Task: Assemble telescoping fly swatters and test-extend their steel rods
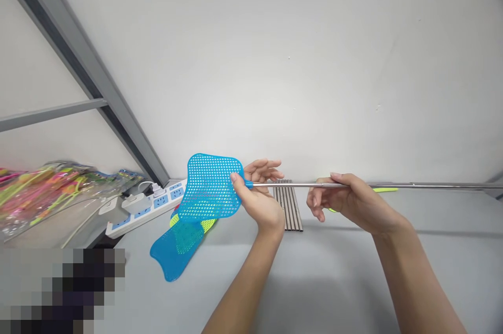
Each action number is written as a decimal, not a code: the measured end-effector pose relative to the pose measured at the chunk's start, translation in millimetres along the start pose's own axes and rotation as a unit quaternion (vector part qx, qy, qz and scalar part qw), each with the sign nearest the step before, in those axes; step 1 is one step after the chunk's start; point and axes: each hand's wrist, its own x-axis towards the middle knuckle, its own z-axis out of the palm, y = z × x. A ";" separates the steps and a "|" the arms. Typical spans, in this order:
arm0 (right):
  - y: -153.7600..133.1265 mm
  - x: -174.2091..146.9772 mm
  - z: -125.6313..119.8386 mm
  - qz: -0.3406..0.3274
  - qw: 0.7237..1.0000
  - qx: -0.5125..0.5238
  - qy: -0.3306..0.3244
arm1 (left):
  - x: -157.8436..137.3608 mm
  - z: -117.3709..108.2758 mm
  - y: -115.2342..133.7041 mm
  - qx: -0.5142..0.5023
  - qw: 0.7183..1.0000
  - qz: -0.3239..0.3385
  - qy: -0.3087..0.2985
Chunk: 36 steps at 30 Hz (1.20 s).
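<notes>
A blue fly swatter (214, 184) with a square-holed plastic head lies level across the view, its long thin metal handle (291, 185) running off the right edge. My left hand (261, 200) grips it at the neck of the head, thumb pressed on the mesh and the other fingers loosely spread behind. On the metal handle, my right hand (353, 197) pinches with the thumb above, fingers partly curled beneath. Behind the handle, between my hands, several metal tubes (288, 208) lie side by side on the table.
Loose blue (176, 252) and yellow-green (208, 224) swatter heads overlap on the table at left. A power strip (157, 208) with plugs sits beyond them, near bagged colourful items (51, 192). A yellow-green piece (385, 189) shows behind the handle. The wall (298, 61) stands close behind.
</notes>
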 end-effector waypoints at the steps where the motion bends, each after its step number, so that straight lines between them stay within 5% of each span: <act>1: 0.5 0.2 0.2 -0.001 1.000 0.000 0.000 | -0.2 -0.2 -0.1 0.000 1.000 -0.002 0.000; 36: 1.3 5.1 4.3 0.042 0.999 -0.032 -0.009 | -14.2 4.2 -1.5 -0.029 0.999 -0.042 -0.008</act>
